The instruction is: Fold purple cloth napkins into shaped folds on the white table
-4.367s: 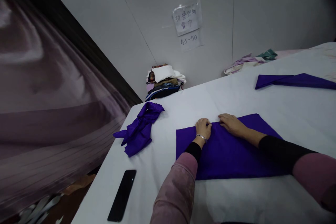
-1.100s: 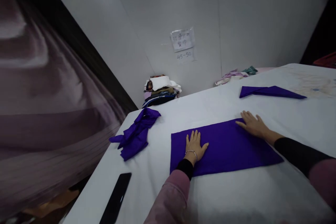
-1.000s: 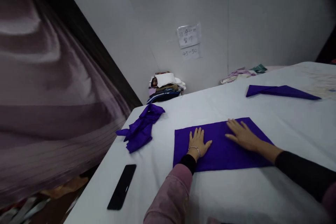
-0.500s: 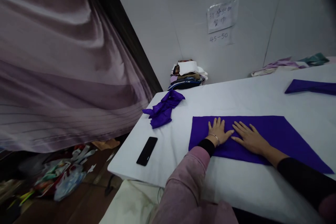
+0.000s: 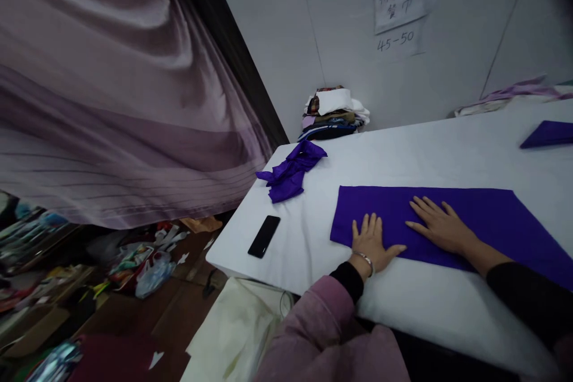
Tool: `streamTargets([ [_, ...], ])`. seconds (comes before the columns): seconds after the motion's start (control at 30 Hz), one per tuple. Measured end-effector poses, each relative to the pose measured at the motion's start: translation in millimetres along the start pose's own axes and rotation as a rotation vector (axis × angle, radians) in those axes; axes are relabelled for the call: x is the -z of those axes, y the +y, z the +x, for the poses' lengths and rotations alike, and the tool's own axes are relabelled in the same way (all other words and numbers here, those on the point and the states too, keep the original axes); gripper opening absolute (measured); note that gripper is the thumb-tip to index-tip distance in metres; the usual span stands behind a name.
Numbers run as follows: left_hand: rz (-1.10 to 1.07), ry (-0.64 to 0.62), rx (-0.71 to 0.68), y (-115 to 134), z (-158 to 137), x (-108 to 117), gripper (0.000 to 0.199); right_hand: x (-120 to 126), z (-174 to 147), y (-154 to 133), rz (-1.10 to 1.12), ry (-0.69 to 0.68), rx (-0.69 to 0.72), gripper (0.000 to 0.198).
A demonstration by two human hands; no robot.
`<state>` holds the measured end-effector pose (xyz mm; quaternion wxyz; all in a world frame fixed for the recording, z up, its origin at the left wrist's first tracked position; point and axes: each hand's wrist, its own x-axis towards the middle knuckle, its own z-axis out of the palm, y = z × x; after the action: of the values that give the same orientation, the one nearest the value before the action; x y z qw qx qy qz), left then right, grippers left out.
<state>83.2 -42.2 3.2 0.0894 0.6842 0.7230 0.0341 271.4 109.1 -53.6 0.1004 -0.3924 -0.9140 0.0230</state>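
Observation:
A purple cloth napkin (image 5: 483, 215) lies flat on the white-covered table, its left end straight and its right side slanting to a point near the frame's edge. At the napkin's lower left edge, my left hand (image 5: 371, 245) rests with fingers spread and a bracelet on the wrist. My right hand (image 5: 441, 227) lies flat on the middle of the napkin, fingers stretched out. Neither hand grips anything. To the left, a crumpled purple cloth (image 5: 290, 173) lies near the table's far left corner.
A black phone (image 5: 264, 236) lies at the table's left. Behind the table is a pile of folded fabrics (image 5: 333, 113). Another purple folded cloth (image 5: 550, 134) sits at the far right. A pale curtain (image 5: 111, 101) hangs at left, over bags (image 5: 154, 274) on the floor.
My left hand has slid toward the near edge of the napkin, while my right hand stays flat on it. The view has turned a little left and downward.

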Motion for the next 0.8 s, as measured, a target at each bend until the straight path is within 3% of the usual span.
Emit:
streamTargets([
  [0.2,0.055,-0.015,0.355,-78.9,-42.8,12.4,0.085,3.3,0.4,-1.1,0.013,-0.014,-0.005,0.08],
  [0.3,0.087,-0.02,0.554,-98.9,-52.2,24.8,0.082,2.5,1.1,-2.2,0.014,-0.021,-0.011,0.08],
  [0.4,0.094,0.051,0.537,-82.3,-43.4,33.4,0.077,1.3,2.3,-2.7,0.033,-0.026,-0.011,0.08],
  [0.53,0.033,0.133,0.164,-26.2,-9.2,27.9,0.069,6.5,6.2,-1.8,0.055,-0.051,-0.026,0.079],
  [0.6,0.004,0.128,0.055,-3.7,8.2,19.9,0.067,14.0,7.9,-5.3,0.063,-0.076,-0.032,0.078],
  [0.7,-0.013,0.086,0.034,10.4,25.2,7.4,0.066,27.0,8.4,-27.3,0.1,-0.097,-0.104,0.076],
  [0.8,0.021,0.041,0.041,7.1,32.5,-0.3,0.062,33.9,8.2,-70.5,0.168,0.032,-0.148,0.074],
])
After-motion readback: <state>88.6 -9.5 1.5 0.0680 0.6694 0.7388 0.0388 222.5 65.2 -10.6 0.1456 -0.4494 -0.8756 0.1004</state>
